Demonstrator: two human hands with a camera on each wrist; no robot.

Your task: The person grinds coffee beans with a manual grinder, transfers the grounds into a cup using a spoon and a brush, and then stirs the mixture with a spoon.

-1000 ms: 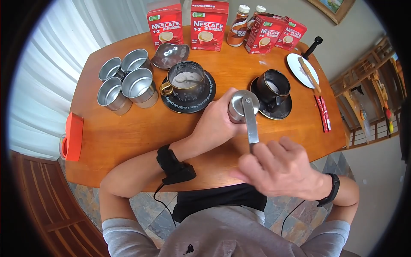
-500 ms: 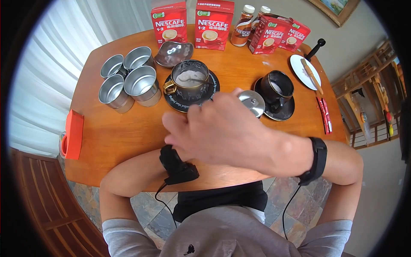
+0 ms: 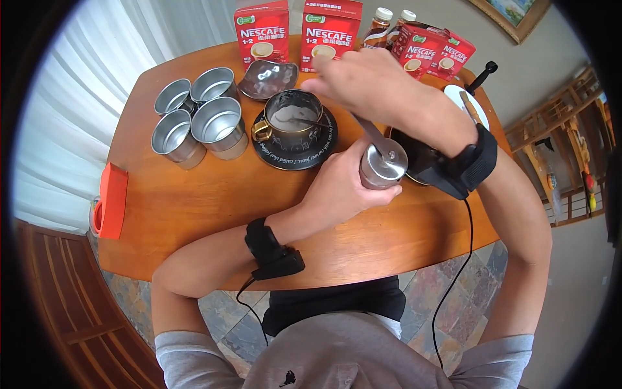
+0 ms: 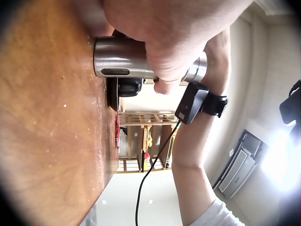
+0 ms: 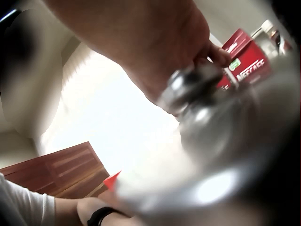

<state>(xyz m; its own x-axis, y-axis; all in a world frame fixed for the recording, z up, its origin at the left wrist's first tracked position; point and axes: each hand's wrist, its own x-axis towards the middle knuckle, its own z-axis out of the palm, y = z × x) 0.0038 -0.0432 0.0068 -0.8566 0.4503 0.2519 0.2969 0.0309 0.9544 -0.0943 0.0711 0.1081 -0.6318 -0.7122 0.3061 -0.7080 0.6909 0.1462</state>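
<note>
My left hand (image 3: 337,191) grips a steel hand-crank coffee grinder (image 3: 385,165) in the middle of the table. In the left wrist view the grinder's body (image 4: 117,56), with a small slot window, stands upright at the tabletop. My right hand (image 3: 379,81) holds the far end of the crank arm (image 3: 370,131), which points away from me; the knob is hidden under the fingers. Left of the grinder, a black mug (image 3: 293,126) with a gold handle holds pale powder and a spoon, on a black saucer (image 3: 278,160). Behind my right wrist, another black cup is mostly hidden.
Several metal cups (image 3: 218,122) stand at the left, with a dark wavy dish (image 3: 268,79) behind. Red Nescafe boxes (image 3: 262,39) and bottles (image 3: 380,27) line the back. An orange-red holder (image 3: 114,201) sits at the left edge, a white plate (image 3: 455,95) at the right.
My right hand has swung the crank round from the near right, across the left, to the far side. My left hand keeps its grip on the grinder.
</note>
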